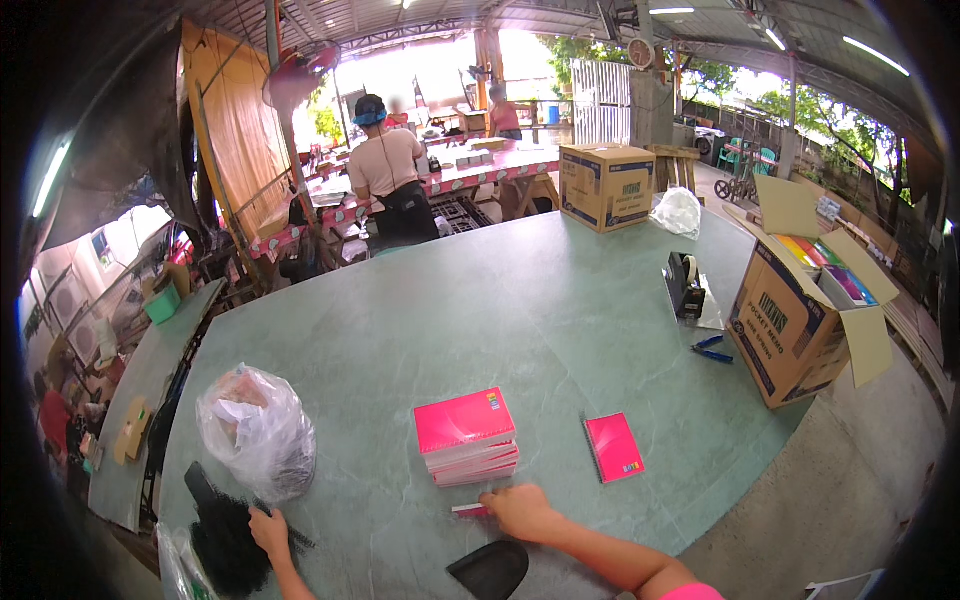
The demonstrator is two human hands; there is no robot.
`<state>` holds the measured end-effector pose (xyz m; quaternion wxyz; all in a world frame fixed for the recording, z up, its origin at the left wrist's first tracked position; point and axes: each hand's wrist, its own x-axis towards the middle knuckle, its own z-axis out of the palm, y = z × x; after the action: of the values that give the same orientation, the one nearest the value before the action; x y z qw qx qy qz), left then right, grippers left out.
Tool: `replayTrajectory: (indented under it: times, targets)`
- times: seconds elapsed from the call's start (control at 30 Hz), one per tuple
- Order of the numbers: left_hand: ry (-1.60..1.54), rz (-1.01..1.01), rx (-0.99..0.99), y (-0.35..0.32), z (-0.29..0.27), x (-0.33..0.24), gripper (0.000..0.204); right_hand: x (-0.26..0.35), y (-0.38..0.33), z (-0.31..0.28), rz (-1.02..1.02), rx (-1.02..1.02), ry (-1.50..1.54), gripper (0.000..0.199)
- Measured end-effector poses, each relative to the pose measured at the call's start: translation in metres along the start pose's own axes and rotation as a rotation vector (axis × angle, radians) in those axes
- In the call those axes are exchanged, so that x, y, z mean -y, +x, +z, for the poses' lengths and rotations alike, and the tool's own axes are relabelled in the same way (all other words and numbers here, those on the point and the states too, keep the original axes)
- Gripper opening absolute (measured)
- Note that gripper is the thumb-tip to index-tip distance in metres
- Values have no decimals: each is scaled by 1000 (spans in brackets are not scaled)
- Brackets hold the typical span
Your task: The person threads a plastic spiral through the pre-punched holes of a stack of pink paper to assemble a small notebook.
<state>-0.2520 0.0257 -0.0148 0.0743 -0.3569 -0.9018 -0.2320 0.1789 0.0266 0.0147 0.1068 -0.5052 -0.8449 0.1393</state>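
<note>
My right hand point(522, 512) is closed on a thin pink notebook point(468, 510), mostly covered by the fingers, just in front of a neat stack of pink spiral notebooks point(466, 430). Further right, a single pink spiral notebook point(614, 447) lies flat. At the lower left my left hand point(269, 531) rests with bent fingers at the edge of a pile of thin black strands point(220, 530), which look like binding coils. Whatever is between those fingers is too small to make out. A black, round-ended flat piece point(490, 570) lies near the table's front edge.
A clear plastic bag point(258, 435) stands on the green table point(400, 300) at left. Blue-handled pliers point(712, 350), a black tape dispenser point(686, 286) and an open carton point(790, 325) are at right. A closed carton point(606, 188) sits at the back; a person point(385, 165) stands beyond.
</note>
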Motion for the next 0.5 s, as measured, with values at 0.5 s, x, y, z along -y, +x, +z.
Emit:
replayTrajectory:
  times: [0.5]
  targets:
    - [-7, 20, 91, -5, 10, 3, 32, 2, 0, -3, 2, 43, -8, 20]
